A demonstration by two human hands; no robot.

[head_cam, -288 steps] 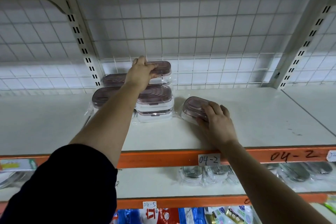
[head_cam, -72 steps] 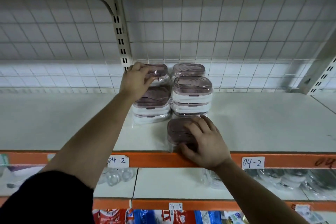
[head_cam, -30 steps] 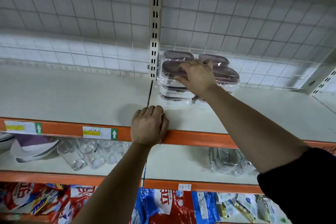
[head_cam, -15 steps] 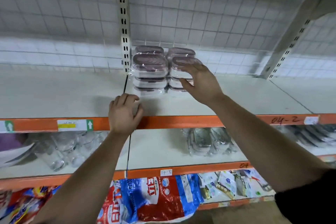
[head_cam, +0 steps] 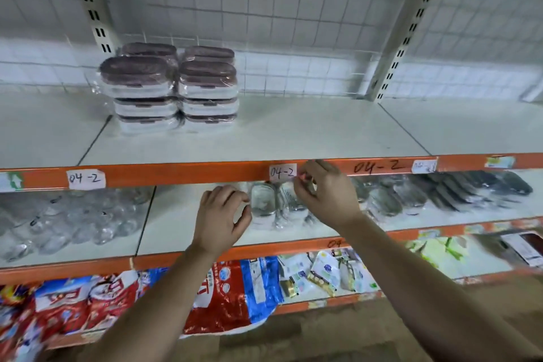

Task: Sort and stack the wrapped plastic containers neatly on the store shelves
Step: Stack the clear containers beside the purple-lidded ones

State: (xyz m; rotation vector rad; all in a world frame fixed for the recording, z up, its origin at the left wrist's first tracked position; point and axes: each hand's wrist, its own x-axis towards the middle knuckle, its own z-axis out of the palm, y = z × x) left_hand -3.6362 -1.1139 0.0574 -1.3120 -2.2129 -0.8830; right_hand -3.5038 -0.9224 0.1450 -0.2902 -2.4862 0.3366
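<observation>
- Wire-grid back panel (head_cam: 264,9) ran behind the shelving over white tile, with a slotted upright (head_cam: 91,0) at left and a second upright (head_cam: 402,35) at right.
- White top shelf (head_cam: 293,132) had an orange front rail (head_cam: 176,174). A paper label (head_cam: 282,172) reading 04-2 was stuck on the rail, another label (head_cam: 86,179) sat further left, and 04-2 was also handwritten on the rail to the right.
- Wrapped containers (head_cam: 173,88) sat on the top shelf toward the back, just right of the left upright. They had white bodies, brown lids and clear film.
- We counted two front stacks, three high, side by side and touching. Two more stacks stood right behind them, with mostly their top lids showing.
- Both our hands were below that shelf, well apart from the stacks.
- Our left hand (head_cam: 223,220) was in front of the middle shelf (head_cam: 164,232), fingers loosely curled, with nothing in it that we could see.
- Our right hand (head_cam: 323,197) was up at the rail, fingertips just beside the right edge of the label. The fingers were curled, thumb and forefinger close together. It was too blurred to tell whether they pinched anything.
- Middle shelf held clear wrapped tubs (head_cam: 264,200) behind the hands, glassware (head_cam: 67,214) at left and dark items (head_cam: 470,188) at right, all blurred.
- Bottom shelf held red and blue bags (head_cam: 229,297), with small packets (head_cam: 323,273) to their right.
</observation>
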